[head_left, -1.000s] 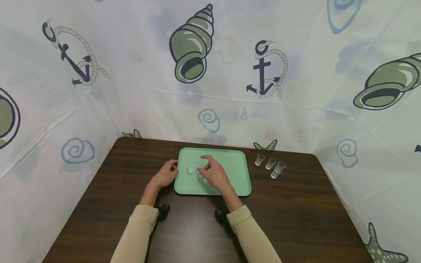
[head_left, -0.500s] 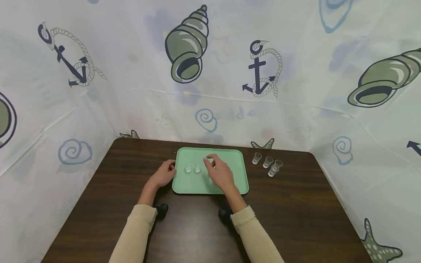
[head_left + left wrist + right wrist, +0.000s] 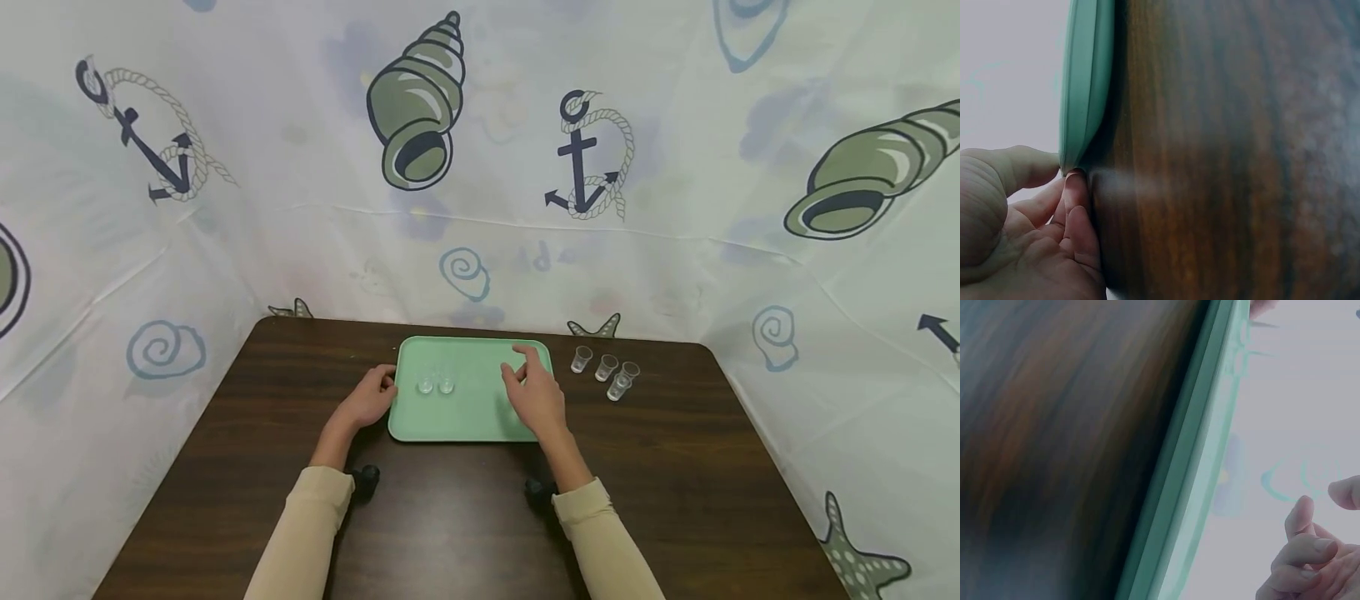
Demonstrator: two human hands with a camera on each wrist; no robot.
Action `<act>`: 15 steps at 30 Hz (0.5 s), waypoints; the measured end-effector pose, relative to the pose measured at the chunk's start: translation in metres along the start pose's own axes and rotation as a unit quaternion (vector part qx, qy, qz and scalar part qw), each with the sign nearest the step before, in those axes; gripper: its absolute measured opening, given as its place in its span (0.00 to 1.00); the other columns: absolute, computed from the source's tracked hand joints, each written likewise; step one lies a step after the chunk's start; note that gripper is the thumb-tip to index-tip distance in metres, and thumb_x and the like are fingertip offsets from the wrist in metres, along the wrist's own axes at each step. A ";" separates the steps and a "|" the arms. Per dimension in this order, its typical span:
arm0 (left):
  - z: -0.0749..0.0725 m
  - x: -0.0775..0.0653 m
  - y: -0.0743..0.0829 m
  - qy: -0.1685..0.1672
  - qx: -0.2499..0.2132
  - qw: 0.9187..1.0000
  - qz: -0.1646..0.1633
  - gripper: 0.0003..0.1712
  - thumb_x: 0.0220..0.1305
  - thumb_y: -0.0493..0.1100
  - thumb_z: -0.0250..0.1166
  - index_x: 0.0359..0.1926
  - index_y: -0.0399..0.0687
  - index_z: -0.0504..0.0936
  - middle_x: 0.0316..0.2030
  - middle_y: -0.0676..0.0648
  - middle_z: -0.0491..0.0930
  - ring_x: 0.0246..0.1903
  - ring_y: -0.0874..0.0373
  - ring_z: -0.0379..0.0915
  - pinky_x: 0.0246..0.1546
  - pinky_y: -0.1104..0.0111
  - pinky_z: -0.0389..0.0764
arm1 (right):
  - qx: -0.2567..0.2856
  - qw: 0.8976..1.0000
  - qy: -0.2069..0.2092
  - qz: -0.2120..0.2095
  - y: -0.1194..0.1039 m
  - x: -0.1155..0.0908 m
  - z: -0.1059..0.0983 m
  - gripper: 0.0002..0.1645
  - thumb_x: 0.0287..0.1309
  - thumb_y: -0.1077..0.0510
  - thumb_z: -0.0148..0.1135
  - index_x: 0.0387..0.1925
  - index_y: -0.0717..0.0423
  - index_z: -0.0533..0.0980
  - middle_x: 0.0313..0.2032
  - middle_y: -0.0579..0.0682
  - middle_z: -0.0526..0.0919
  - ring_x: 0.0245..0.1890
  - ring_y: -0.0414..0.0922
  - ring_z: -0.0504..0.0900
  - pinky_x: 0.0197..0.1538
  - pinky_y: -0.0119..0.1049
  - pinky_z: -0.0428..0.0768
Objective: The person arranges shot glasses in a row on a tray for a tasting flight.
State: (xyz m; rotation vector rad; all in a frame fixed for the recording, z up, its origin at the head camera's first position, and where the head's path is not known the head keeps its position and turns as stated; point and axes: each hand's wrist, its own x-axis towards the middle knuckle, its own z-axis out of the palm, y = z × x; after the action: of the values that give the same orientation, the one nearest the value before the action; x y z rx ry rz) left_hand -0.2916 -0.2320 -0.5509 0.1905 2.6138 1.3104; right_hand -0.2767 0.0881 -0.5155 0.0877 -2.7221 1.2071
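Observation:
The green tray (image 3: pixel 465 421) lies on the dark wooden table. Two small clear cups stand side by side on its left half, a left one (image 3: pixel 425 383) and a right one (image 3: pixel 446 382). At the tray's left edge, my left hand (image 3: pixel 370 398) pinches the rim; in the left wrist view, the thumb and fingertips meet at the tray edge (image 3: pixel 1088 81). Over the tray's right side hovers my right hand (image 3: pixel 538 402), fingers loosely bent and thumb apart, holding nothing. The right wrist view shows its fingers (image 3: pixel 1300 553) above the tray.
Several more clear cups stand on the table right of the tray, among them a rear one (image 3: pixel 581 360), a middle one (image 3: pixel 606 368) and a front one (image 3: pixel 618 388). A patterned white cloth (image 3: pixel 502 167) hangs behind the table (image 3: pixel 675 500).
My right hand has let go of the right cup on the tray and moved right across the tray. My left hand stays at the tray's left edge. The view has shifted slightly.

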 end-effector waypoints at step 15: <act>0.001 0.001 -0.001 0.000 -0.004 1.000 -0.002 0.31 0.83 0.37 0.48 0.78 0.24 0.58 0.55 0.31 0.70 0.50 0.43 0.69 0.50 0.54 0.72 | -0.017 0.998 0.038 0.048 0.035 -0.003 -0.036 0.27 0.79 0.41 0.57 0.72 0.44 0.75 0.34 0.44 0.84 0.24 0.45 0.77 0.29 0.43 0.69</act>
State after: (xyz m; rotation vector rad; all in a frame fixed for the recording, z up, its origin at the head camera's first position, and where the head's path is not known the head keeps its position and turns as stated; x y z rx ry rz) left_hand -0.2921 -0.2318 -0.5520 0.1840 2.6061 1.3204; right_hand -0.2737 0.1379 -0.5181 -0.0916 -2.7077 1.1631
